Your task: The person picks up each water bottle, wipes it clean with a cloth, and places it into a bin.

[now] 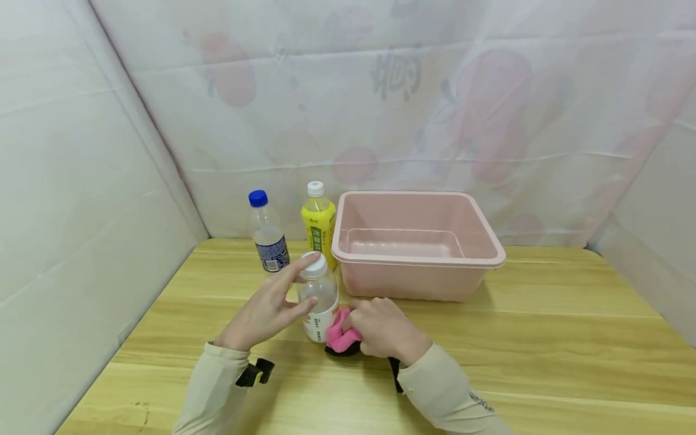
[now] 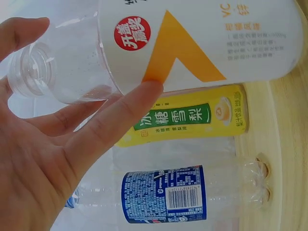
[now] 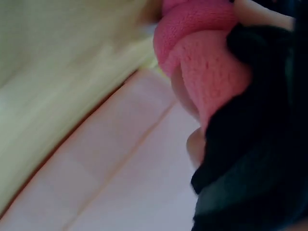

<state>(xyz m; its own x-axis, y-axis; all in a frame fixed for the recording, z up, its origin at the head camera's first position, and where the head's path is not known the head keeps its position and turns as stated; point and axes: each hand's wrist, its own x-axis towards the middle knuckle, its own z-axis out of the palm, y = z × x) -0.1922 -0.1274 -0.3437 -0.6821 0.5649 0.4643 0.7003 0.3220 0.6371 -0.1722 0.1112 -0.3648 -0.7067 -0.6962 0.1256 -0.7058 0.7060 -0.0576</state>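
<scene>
left hand (image 1: 267, 309) loosely grips a clear plastic bottle (image 1: 326, 294), right hand (image 1: 385, 329) clutches fuzzy pink cloth (image 1: 339, 335), hard shove might topple the bottle

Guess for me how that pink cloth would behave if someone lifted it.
The pink cloth would probably flop, since it bunches into soft folds in the right hand. Its fuzzy surface suggests it may not slip easily. Crumpled like that, it seems unlikely to roll.

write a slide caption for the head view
Left hand on a white-labelled bottle, right hand holding a pink cloth beside it, with a pink tub behind.
</scene>
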